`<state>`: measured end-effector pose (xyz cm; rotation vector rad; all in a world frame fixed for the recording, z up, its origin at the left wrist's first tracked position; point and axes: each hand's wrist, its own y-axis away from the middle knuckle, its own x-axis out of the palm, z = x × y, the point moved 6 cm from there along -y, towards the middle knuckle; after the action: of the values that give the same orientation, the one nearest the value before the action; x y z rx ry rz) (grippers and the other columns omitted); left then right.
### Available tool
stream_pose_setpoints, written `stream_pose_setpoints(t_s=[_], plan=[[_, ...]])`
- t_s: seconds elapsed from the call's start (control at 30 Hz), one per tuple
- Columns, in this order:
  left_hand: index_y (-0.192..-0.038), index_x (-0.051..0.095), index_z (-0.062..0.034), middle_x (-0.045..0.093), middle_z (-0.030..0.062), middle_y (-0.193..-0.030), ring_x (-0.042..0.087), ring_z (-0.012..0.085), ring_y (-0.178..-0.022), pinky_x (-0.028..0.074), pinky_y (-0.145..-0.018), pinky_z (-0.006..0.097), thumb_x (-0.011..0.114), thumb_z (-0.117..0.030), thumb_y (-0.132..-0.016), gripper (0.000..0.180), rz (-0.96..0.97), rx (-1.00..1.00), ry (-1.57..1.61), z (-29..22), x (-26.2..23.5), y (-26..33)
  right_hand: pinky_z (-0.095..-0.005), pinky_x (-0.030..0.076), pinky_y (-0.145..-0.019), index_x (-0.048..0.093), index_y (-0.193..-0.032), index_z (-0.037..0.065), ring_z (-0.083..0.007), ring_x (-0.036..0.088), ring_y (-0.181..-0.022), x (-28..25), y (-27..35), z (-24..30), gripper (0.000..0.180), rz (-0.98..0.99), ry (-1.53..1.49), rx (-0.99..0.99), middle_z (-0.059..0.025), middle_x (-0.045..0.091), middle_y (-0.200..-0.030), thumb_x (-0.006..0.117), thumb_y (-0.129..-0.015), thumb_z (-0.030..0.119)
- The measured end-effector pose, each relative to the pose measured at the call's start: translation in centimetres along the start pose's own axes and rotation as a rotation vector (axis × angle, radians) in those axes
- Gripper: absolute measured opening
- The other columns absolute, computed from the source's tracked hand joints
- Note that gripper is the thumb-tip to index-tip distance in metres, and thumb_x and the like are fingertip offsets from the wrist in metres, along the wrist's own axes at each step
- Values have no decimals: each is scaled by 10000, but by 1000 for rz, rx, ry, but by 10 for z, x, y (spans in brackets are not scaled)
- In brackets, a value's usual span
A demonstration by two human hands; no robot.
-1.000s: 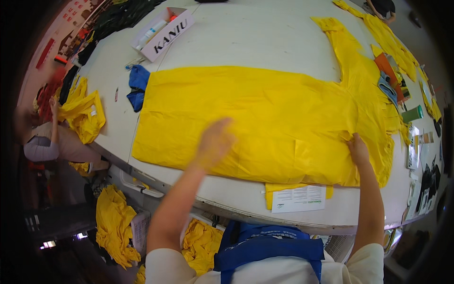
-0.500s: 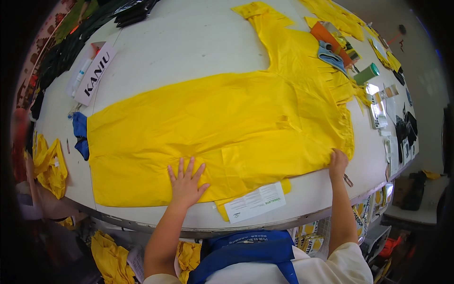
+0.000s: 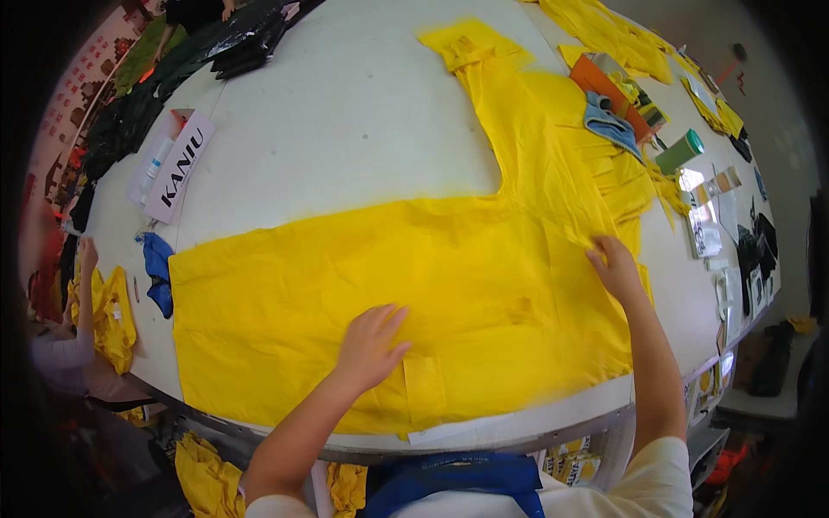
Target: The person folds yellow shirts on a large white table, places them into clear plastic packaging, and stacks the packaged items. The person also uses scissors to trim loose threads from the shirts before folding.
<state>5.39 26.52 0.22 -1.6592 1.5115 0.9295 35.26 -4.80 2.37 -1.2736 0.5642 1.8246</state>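
Observation:
A large yellow raincoat (image 3: 345,285) lies spread across the table, with one sleeve (image 3: 484,95) stretched toward the far side. On its front near me is a pocket patch (image 3: 424,386). My left hand (image 3: 373,347) is over the middle of the coat, its fingers stretched out and nothing in them. Farther right, my right hand (image 3: 616,266) is at the upper part of the coat beside a long crease. Its fingers are bent, with the thumb apart from them. A strip of white paper (image 3: 458,429) peeks out under the near edge.
At the left are a white tray (image 3: 183,164), a blue cloth (image 3: 158,274) and another person's arm (image 3: 85,293) beside yellow fabric (image 3: 115,315). To the right, an orange box (image 3: 602,86), a denim piece (image 3: 610,126) and a green cylinder (image 3: 680,152) stand near the coat.
The coat has shifted toward me and covers most of the white paper. My right hand has moved from its near right edge up to the upper part. My left hand has moved right.

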Motion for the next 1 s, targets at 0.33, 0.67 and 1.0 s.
stream_pose_setpoints(t_s=[0.33, 0.67, 1.0], plan=[[-1323, 432, -58, 387, 120, -1403, 354, 279, -1297, 276, -1070, 448, 555, -312, -880, 525, 21, 51, 18, -29, 122, -225, -412, 429, -933, 428, -1300, -8, -352, 534, -1106, 77, -309, -26, 715, -23, -90, 388, -210, 529, -1258, 680, -784, 418], [-1372, 404, -337, 230, 105, -1508, 164, 323, -1397, 79, -1075, 616, 511, -480, -864, 539, 80, 7, -71, -37, 117, -229, -350, 469, -914, 513, -1186, 43, -214, 568, -1027, 45, -254, 75, 332, 219, -1355, 256, -107, 586, -1117, 549, -886, 180], [-1244, 547, -114, 558, 111, -1244, 494, 247, -1181, 362, -1006, 418, 527, -333, -908, 401, 75, 149, 144, -53, 104, -156, -460, 323, -1029, 573, -1156, 112, -311, 428, -1236, 73, -52, 218, 547, 297, -81, -626, -115, 494, -1316, 718, -714, 400]])
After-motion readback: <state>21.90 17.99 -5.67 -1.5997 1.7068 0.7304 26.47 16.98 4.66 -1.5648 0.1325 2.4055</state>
